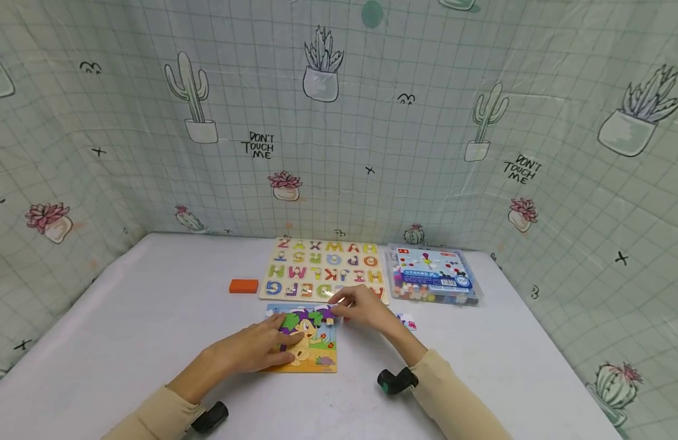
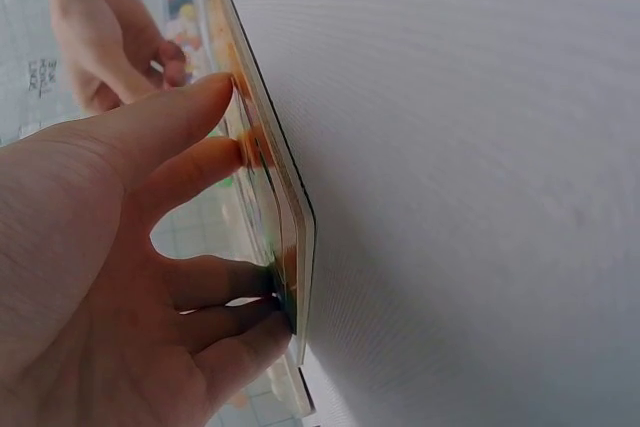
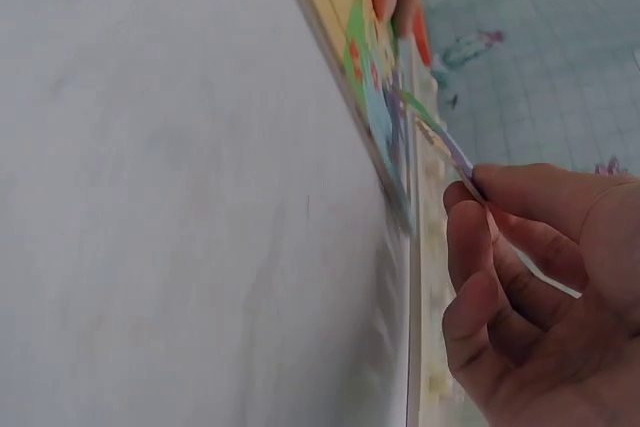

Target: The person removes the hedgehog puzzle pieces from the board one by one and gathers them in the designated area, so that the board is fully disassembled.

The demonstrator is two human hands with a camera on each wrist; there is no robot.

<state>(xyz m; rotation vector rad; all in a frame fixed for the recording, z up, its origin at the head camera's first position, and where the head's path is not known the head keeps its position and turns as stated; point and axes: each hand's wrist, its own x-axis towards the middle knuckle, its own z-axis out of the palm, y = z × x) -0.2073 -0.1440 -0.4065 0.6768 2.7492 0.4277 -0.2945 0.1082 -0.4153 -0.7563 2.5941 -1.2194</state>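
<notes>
At two o'clock on the puzzle (image 1: 324, 351), the right hand (image 1: 363, 307) pinches a piece (image 1: 324, 314) whose tilt could snag it; the left hand (image 1: 264, 343) rests spread.

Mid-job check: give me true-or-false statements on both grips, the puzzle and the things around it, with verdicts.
1. The left grip rests on the picture puzzle. True.
2. The orange block lies left of the letter board. True.
3. In the head view, the picture puzzle lies behind the letter board. False: it lies in front.
4. The right grip pinches a puzzle piece. True.
5. The left grip holds the orange block. False: the block lies apart from both grips.
</notes>
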